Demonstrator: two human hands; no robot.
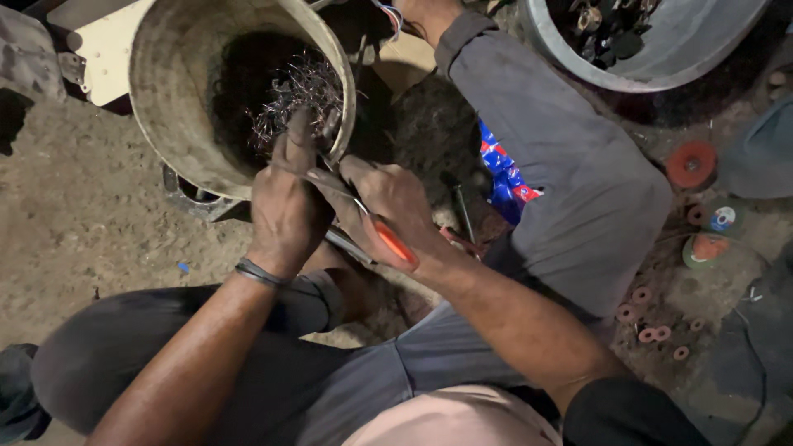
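- Hands are meeting at the rim of the bucket (157, 116): my left hand (285, 202) is closing its fingers (299, 132) around a thin metal strand, while my right hand (388, 206) is gripping the orange-handled pliers (395, 244) with fingers wrapped tight on the handles
- Pliers are pointing up and left toward the left hand, their nose hidden between the two hands, so I cannot tell whether it is biting the strand
- Wire tangle (301, 95) is lying inside the bucket, against its near-right wall, just above and touching the left fingertips
- Judging the step, I am keeping the left grip firm and close to the tool, so the strand is not whipping about, and holding the work low over the rim
- Sharp loose ends look likely to prick, so I am keeping fingertips behind the tool's nose
- Nearby, grinding discs (692, 163) are lying on the dirt floor to the right, a grey tub (661, 58) is sitting at top right, and another person's grey sleeve (562, 157) is crossing between
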